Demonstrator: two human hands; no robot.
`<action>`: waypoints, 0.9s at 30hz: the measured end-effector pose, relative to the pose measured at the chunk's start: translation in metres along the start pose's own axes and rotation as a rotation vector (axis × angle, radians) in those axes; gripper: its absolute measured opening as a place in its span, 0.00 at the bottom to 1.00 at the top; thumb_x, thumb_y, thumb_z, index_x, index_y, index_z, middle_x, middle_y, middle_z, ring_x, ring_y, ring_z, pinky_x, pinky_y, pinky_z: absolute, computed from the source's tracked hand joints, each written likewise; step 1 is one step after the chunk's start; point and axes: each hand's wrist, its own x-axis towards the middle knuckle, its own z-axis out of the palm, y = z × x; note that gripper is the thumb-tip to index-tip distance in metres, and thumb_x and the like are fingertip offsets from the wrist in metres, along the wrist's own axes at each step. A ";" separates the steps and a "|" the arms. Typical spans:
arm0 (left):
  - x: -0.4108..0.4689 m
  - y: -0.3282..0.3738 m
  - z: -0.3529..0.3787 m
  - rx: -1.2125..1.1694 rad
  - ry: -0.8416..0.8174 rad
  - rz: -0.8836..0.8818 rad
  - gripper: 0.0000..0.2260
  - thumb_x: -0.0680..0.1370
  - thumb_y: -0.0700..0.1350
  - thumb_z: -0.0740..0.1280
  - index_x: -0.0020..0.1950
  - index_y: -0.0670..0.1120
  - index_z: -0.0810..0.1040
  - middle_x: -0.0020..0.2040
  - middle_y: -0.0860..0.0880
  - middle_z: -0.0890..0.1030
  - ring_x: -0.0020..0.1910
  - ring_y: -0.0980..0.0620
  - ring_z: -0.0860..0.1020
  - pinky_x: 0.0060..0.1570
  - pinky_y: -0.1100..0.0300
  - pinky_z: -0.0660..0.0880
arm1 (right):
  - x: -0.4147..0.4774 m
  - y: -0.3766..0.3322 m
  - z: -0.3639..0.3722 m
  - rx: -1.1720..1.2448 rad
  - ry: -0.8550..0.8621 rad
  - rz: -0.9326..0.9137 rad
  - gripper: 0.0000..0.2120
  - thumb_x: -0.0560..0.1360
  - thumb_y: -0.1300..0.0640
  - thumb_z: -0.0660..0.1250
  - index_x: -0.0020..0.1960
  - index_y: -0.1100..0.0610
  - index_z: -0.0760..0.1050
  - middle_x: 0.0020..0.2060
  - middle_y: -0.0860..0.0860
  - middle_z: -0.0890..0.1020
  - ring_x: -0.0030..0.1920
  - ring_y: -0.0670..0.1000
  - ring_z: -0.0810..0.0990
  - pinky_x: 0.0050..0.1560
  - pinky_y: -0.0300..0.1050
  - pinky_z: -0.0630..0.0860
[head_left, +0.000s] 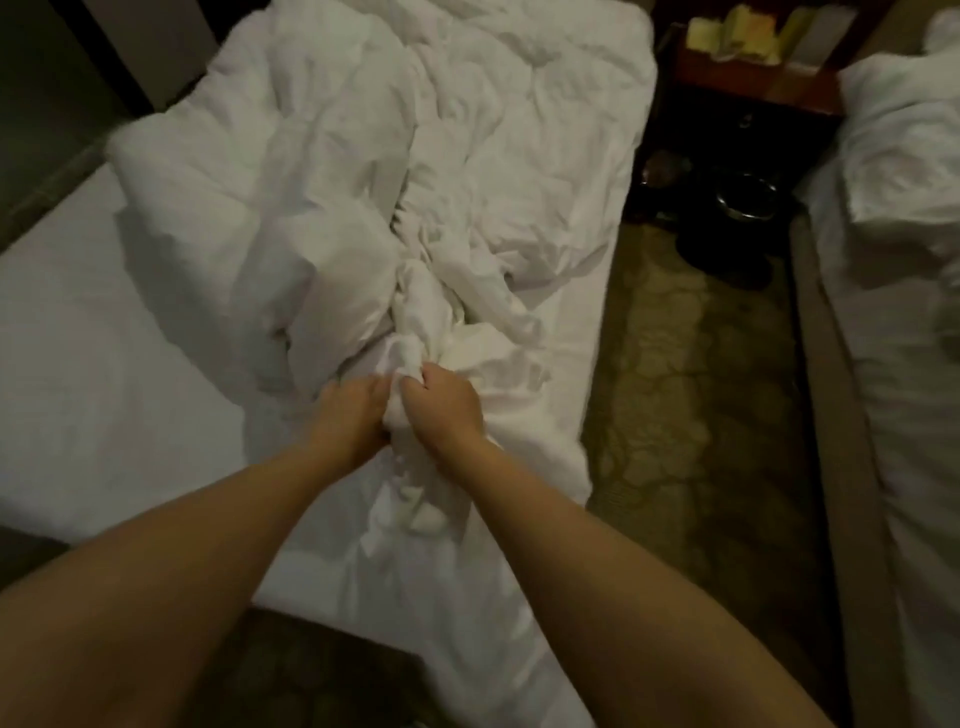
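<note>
The bed (78, 338) showed bare sheet at its left. The left hand (348, 410) and right hand (447, 405) sat side by side, fingers curled tight round a bunched fold of the white duvet (467, 171), which lay crumpled along the bed's middle. Further right ran patterned carpet (675, 364), then seemingly a second bed (909, 291).

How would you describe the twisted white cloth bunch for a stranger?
Start at the wide white-sheeted bed. Its crumpled white quilt narrows toward the near edge into a twisted white cloth bunch. Unlike the loose folds around it, the left hand and right hand grip it.
</note>
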 end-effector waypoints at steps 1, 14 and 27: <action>-0.002 -0.008 -0.007 0.101 -0.050 0.065 0.15 0.80 0.48 0.58 0.67 0.50 0.71 0.64 0.47 0.76 0.62 0.47 0.74 0.61 0.54 0.69 | -0.003 0.005 -0.004 -0.010 -0.027 0.011 0.12 0.80 0.51 0.57 0.55 0.57 0.74 0.51 0.57 0.79 0.51 0.58 0.76 0.50 0.48 0.69; 0.000 -0.022 0.014 0.270 -0.294 0.292 0.29 0.79 0.49 0.61 0.77 0.52 0.53 0.68 0.44 0.65 0.60 0.43 0.73 0.54 0.53 0.71 | -0.048 0.095 0.054 0.158 0.069 0.337 0.47 0.62 0.22 0.56 0.75 0.45 0.57 0.73 0.49 0.62 0.70 0.57 0.65 0.68 0.59 0.64; 0.049 -0.116 -0.059 0.644 0.014 0.775 0.40 0.74 0.58 0.67 0.78 0.52 0.47 0.76 0.45 0.53 0.74 0.45 0.56 0.69 0.47 0.55 | 0.003 -0.025 0.076 -0.158 0.420 0.553 0.16 0.80 0.52 0.55 0.67 0.51 0.69 0.65 0.55 0.74 0.65 0.57 0.72 0.67 0.54 0.65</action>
